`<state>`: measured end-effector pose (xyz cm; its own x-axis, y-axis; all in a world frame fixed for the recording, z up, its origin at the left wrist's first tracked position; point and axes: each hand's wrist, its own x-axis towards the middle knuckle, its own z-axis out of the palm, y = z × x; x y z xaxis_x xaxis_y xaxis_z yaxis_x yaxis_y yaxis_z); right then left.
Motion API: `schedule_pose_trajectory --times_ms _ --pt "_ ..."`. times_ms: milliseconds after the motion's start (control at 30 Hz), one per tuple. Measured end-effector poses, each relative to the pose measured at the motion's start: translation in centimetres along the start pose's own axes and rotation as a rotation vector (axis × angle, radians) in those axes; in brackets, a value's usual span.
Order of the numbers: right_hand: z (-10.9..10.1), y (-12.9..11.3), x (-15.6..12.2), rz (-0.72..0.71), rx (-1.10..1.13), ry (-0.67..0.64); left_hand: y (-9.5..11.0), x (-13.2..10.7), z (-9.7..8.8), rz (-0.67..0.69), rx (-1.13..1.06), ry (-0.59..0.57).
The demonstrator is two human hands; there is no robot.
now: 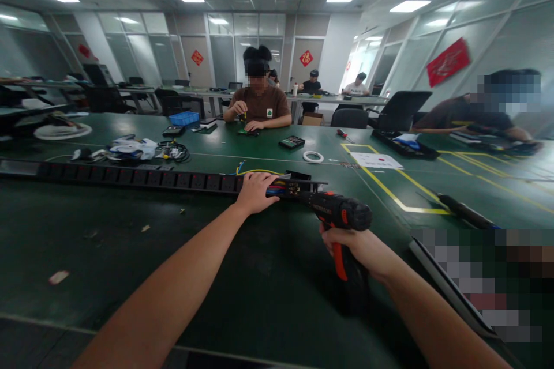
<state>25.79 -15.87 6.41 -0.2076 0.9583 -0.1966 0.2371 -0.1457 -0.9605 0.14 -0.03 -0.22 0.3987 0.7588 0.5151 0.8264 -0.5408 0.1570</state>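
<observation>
A long black power strip (171, 180) with a row of sockets lies across the green table. My left hand (256, 191) is closed over it near its right end, where coloured wires show inside the opened housing. My right hand (352, 248) grips a black and orange cordless drill (341, 210) by its handle. The drill's nose points left at a small circuit board (294, 188) at the strip's end; whether its tip touches is too small to tell. Yellow and blue wires (259, 172) stick out behind the strip.
Across the table a person (258, 101) works on a small board. Behind the strip lie bundled cables (173, 151), a white tape roll (313, 157), a black case (292, 142) and a screwdriver (345, 135). To the right are a black pen-like tool (467, 211) and yellow tape lines.
</observation>
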Motion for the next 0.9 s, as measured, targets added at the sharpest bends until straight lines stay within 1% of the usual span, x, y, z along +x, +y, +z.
schedule_pose_trajectory --times_ms 167,367,633,900 --pt "0.04 -0.20 -0.03 -0.004 -0.003 -0.025 -0.06 0.01 0.10 -0.006 -0.008 -0.003" --pt "0.03 -0.23 -0.09 0.016 -0.015 -0.010 0.09 0.01 -0.05 0.003 -0.005 0.008" --pt "0.05 -0.32 -0.10 0.019 -0.024 -0.004 0.24 0.03 -0.21 -0.014 -0.006 -0.018" --pt "0.12 -0.34 -0.18 0.005 -0.011 -0.012 0.12 0.05 0.05 -0.002 0.005 0.004"
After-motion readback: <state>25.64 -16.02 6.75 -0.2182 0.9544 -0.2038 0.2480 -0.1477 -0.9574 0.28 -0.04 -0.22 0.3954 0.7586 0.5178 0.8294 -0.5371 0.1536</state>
